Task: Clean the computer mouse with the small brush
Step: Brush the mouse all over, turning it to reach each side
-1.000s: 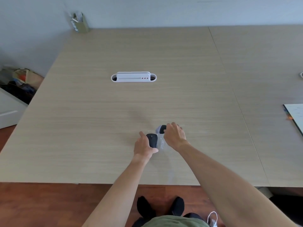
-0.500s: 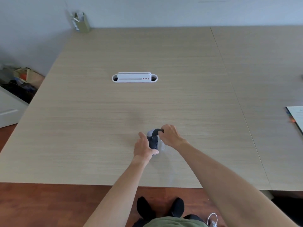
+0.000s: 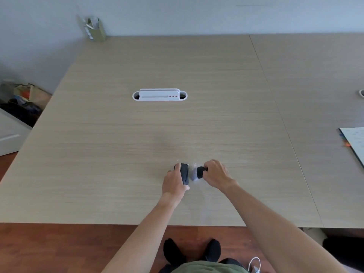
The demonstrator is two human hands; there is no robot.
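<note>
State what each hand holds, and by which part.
Left hand grips the computer mouse along its left side and rear; right hand holds the small brush by its dark handle end.

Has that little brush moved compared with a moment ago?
Yes. The brush has swung from the mouse's far end round to its right side, nearer the table's front edge.

The counter (image 3: 177, 125) is finished in pale wood-grain laminate, pretty matt. A white plastic cable tray (image 3: 159, 94) is set into it, smooth-looking. The mouse (image 3: 184, 173) is covered in dark matt plastic. The floor (image 3: 59, 247) is done in reddish wood, slightly glossy.
</note>
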